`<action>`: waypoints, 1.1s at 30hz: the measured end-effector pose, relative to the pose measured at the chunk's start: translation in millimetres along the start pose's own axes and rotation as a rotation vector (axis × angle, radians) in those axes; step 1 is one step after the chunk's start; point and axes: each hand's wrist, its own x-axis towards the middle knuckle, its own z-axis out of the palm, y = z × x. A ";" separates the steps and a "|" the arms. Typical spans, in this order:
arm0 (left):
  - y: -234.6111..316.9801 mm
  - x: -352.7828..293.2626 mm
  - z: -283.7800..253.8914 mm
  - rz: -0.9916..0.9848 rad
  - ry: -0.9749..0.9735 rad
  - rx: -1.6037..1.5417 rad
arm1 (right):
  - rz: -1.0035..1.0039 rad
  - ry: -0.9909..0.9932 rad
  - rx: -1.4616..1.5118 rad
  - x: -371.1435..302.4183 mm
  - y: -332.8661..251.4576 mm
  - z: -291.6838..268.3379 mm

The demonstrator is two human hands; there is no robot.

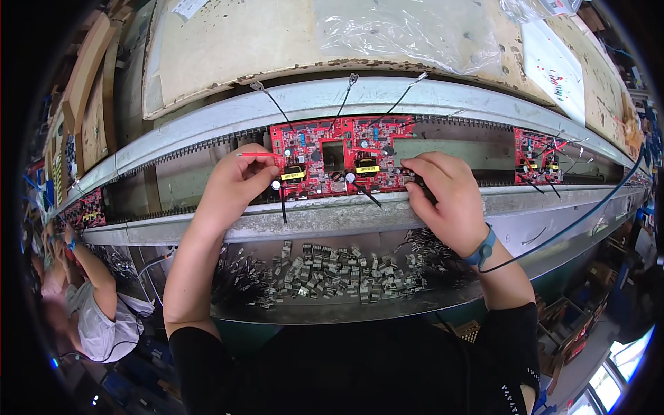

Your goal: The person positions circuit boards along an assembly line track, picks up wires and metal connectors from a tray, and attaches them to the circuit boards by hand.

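Observation:
Two joined red circuit boards (315, 166) lie across the conveyor rails in front of me, carrying yellow-labelled transformers (292, 173) and small round capacitors. Black wires with metal lugs (353, 79) stick out from their far side; shorter black leads (367, 194) hang over the near rail. At the boards' left edge, my left hand (238, 183) is closed, thumb and forefinger pinched on the edge. My right hand (446, 190) is bent round the right edge, with forefinger and thumb tips against it, a little apart. Its wrist wears a blue strap (482, 250) with a cord.
Below the near rail (325, 220), a metal tray (263, 315) holds many small metal clips (332, 273) and bundles of black wires (238, 277). More red boards sit on the line at right (536, 158) and far left (86, 209). A co-worker (104, 315) works at left.

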 end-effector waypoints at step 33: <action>-11.4 6.8 -3.7 -0.002 -0.031 0.041 | -0.034 0.041 -0.027 0.9 0.5 6.6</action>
